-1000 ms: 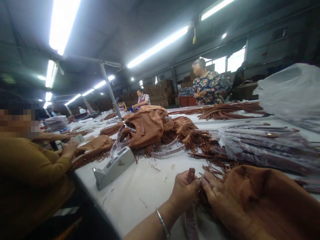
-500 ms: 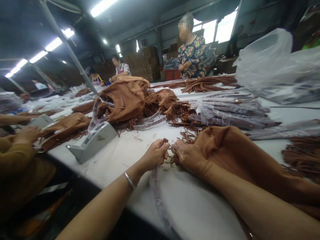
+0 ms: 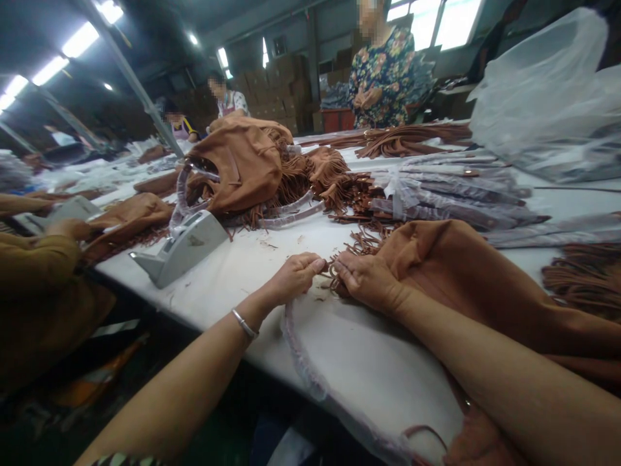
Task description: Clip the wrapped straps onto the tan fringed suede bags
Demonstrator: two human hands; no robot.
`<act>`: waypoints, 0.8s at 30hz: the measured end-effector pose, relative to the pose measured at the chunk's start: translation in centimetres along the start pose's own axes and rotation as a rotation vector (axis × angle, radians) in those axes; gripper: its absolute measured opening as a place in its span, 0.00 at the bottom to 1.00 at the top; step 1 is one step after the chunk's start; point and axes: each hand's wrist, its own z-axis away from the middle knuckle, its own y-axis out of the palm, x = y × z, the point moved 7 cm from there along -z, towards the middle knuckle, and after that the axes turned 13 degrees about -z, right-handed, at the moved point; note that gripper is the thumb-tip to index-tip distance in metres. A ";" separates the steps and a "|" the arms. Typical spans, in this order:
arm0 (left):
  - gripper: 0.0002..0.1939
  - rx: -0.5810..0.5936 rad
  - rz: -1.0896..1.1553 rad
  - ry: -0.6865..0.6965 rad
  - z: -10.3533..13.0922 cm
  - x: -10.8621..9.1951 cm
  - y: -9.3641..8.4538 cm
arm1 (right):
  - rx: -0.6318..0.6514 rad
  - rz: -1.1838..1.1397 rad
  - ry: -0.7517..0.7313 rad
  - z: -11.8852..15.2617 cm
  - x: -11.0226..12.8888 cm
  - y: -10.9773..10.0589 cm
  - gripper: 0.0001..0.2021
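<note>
My left hand (image 3: pixel 294 279), a silver bangle on its wrist, pinches the brown end of a bag strap (image 3: pixel 301 362) wrapped in clear plastic. From there the strap curves down over the table edge towards the lower right. Close beside it, my right hand (image 3: pixel 366 279) is closed on the edge of a brown suede-like bag (image 3: pixel 466 278), where thin fringe strips (image 3: pixel 366 243) stick out. Both hands' fingertips nearly meet at the strap end. Whatever small part lies between them is too small to make out. The bag lies under and beyond my right forearm.
A grey tape dispenser (image 3: pixel 182 249) stands on the white table (image 3: pixel 252 265) at left, before a fringed brown bag (image 3: pixel 242 162). Plastic-wrapped straps (image 3: pixel 436 194) lie behind my hands. A clear plastic bag (image 3: pixel 538 110) sits at right. A co-worker's sleeve (image 3: pixel 39 259) is at far left.
The view has tipped down a little. My left hand has turned so the strap end points at my right hand, and more of the strap shows at the bottom. My right hand keeps its grip.
</note>
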 end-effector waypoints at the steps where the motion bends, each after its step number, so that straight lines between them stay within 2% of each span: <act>1: 0.20 -0.003 0.030 -0.017 0.0 0.1 -0.1 | 0.005 -0.004 -0.005 0.0 0.0 0.1 0.14; 4: 0.21 0.034 0.096 -0.038 -0.2 0.1 -0.2 | 0.021 -0.002 -0.021 0.1 0.1 0.3 0.14; 7: 0.21 0.090 0.071 -0.021 -0.4 -0.4 0.0 | 0.042 0.003 -0.043 0.1 0.2 0.5 0.15; 12: 0.20 0.182 -0.068 0.047 -0.9 -1.1 -0.1 | 0.080 0.018 -0.046 0.0 0.0 0.9 0.16; 18: 0.18 0.293 -0.176 0.053 -1.3 -1.4 -0.3 | 0.120 0.130 -0.044 -0.1 0.3 1.1 0.16; 21: 0.16 0.363 -0.229 0.039 -1.6 -1.7 -0.2 | 0.114 0.170 -0.054 0.0 0.6 1.1 0.16; 24: 0.16 0.461 -0.310 0.083 -1.7 -2.2 0.2 | 0.085 0.199 -0.046 0.1 0.7 1.0 0.14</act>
